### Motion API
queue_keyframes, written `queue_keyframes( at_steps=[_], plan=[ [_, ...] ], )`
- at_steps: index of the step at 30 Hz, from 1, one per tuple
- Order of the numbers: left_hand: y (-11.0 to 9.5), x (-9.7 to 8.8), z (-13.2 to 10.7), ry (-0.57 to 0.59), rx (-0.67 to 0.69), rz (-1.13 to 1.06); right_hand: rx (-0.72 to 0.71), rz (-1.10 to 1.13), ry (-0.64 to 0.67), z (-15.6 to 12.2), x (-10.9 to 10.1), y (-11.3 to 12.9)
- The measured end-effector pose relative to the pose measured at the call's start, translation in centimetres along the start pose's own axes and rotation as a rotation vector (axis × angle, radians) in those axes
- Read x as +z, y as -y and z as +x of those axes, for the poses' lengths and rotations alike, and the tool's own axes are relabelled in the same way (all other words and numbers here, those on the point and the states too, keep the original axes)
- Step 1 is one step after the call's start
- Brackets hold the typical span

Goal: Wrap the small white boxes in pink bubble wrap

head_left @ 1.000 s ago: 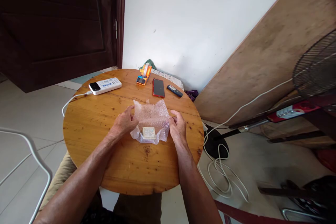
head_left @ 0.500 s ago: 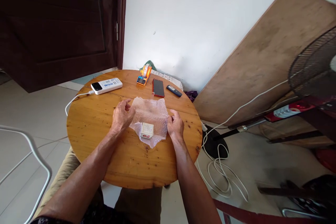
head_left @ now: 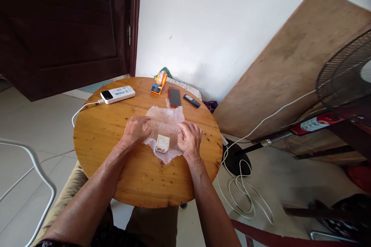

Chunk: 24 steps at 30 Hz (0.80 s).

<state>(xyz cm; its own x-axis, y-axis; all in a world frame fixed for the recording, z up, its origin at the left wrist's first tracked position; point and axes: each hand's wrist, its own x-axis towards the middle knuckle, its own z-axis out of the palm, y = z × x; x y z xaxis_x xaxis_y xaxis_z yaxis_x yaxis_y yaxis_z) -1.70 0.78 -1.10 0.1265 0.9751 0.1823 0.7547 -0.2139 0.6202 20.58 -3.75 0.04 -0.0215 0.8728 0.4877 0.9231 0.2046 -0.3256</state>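
Observation:
A sheet of clear bubble wrap [head_left: 165,117] lies spread on the round wooden table [head_left: 145,185]. On its near part stands a small cream-coloured box [head_left: 162,144] with printed text and a red mark. My left hand [head_left: 136,128] is at the sheet's left edge, fingers bent and closed on the plastic. At the opposite edge my right hand [head_left: 189,139] has its fingers curled in and grips the wrap. Neither hand touches the box. The fingertips of both hands are partly hidden.
Behind the wrap are an orange tape dispenser [head_left: 159,83], a blurred-out red-edged phone [head_left: 174,97] and a dark remote control [head_left: 191,100]. A white power bank [head_left: 118,95] with a cable lies at the left. A standing fan [head_left: 344,73] is on the right.
My right hand has turned over and closed on the wrap's right edge, moving slightly left. My left hand has rolled palm-down onto the left edge. The box stays in place.

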Motion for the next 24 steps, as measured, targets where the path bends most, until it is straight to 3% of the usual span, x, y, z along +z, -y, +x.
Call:
queue_keyframes(
  at_steps=[3,7,11,15,17,19,22,24],
  plan=[
    [-0.1,-0.2,-0.2,-0.082,0.174,-0.052,-0.108,0.116,0.102,-0.4,-1.0,1.1],
    [-0.3,-0.1,-0.5,0.010,0.403,-0.221,-0.119,0.423,0.287,-0.6,-2.1,1.0],
    [-0.4,0.3,-0.9,0.203,0.455,-0.275,-0.177,0.515,0.478,-0.9,-1.8,0.8],
    [-0.8,0.2,-1.3,0.324,0.441,-0.192,-0.165,0.512,0.479,-1.1,-1.2,1.3],
    [-0.9,0.0,-1.4,0.354,0.450,-0.144,-0.098,0.544,0.445,-1.0,-1.3,1.3],
    [-1.1,0.0,-1.6,0.358,0.471,-0.103,0.032,0.566,0.332,-0.7,-1.6,0.9],
    [-1.4,0.2,-1.8,0.340,0.490,-0.041,0.287,0.530,0.036,-0.3,-1.7,-1.3],
    [-1.6,0.5,-1.9,0.334,0.503,0.018,0.419,0.393,-0.155,-0.2,-1.4,-3.5]
  ],
)
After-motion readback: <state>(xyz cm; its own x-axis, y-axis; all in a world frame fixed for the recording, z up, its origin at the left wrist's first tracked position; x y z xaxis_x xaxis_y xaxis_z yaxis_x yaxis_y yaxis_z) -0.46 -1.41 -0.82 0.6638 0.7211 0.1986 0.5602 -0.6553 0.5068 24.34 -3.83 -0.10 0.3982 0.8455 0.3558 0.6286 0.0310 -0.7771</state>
